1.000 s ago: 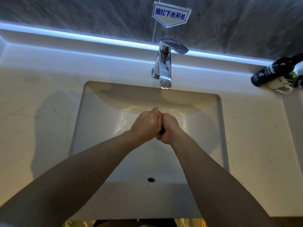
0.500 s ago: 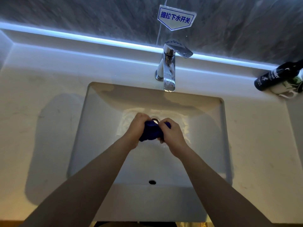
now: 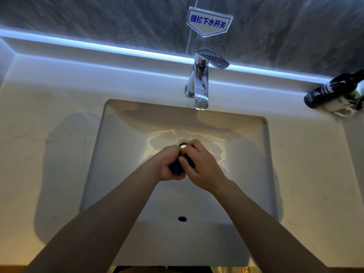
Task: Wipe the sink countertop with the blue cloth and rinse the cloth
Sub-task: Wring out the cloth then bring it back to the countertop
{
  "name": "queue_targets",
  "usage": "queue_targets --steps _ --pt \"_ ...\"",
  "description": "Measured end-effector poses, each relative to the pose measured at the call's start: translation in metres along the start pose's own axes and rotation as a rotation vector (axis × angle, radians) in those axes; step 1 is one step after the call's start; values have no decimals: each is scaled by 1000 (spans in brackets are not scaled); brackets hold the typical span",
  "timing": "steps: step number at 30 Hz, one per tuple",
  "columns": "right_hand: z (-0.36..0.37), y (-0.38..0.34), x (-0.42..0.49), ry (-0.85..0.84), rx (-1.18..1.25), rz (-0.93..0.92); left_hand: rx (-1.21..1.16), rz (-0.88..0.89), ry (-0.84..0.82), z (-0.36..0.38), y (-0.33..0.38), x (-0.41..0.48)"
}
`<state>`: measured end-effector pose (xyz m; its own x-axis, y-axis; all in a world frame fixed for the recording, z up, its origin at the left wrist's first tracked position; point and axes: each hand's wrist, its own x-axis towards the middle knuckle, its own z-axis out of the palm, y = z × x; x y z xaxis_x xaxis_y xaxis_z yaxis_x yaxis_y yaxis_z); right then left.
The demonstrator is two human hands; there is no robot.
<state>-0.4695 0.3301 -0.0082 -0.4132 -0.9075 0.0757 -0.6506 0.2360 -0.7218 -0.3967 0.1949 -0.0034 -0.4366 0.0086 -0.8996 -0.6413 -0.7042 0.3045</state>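
Observation:
Both my hands are inside the white rectangular sink basin, just in front of the drain. The blue cloth is bunched into a small wad between them, and only slivers of blue show between the fingers. My left hand grips the wad from the left and my right hand closes over it from the right. The chrome faucet stands behind the basin, with a wet sheen on the basin floor below its spout. The pale countertop surrounds the sink.
A dark bottle lies on its side at the back right of the countertop, next to a white crumpled item. A white sign with blue characters hangs on the dark wall above the faucet. An overflow hole sits in the basin's near wall.
My hands went from pressed tightly together to spread with the cloth showing, and now they close around the wad again, a little nearer to me in the basin.

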Motion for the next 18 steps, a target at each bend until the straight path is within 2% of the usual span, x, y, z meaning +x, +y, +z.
queue_targets --steps 4,6,8,13,18 --pt "4 -10 9 236 139 348 88 298 284 28 -5 -2" --pt "6 -16 15 353 299 527 136 460 344 34 -6 2" --pt "5 -18 23 401 391 645 190 629 398 37 -4 5" --pt "-5 -20 40 262 678 964 418 995 453 37 2 3" --pt "-14 -29 49 145 898 1189 671 1210 381 30 13 3"
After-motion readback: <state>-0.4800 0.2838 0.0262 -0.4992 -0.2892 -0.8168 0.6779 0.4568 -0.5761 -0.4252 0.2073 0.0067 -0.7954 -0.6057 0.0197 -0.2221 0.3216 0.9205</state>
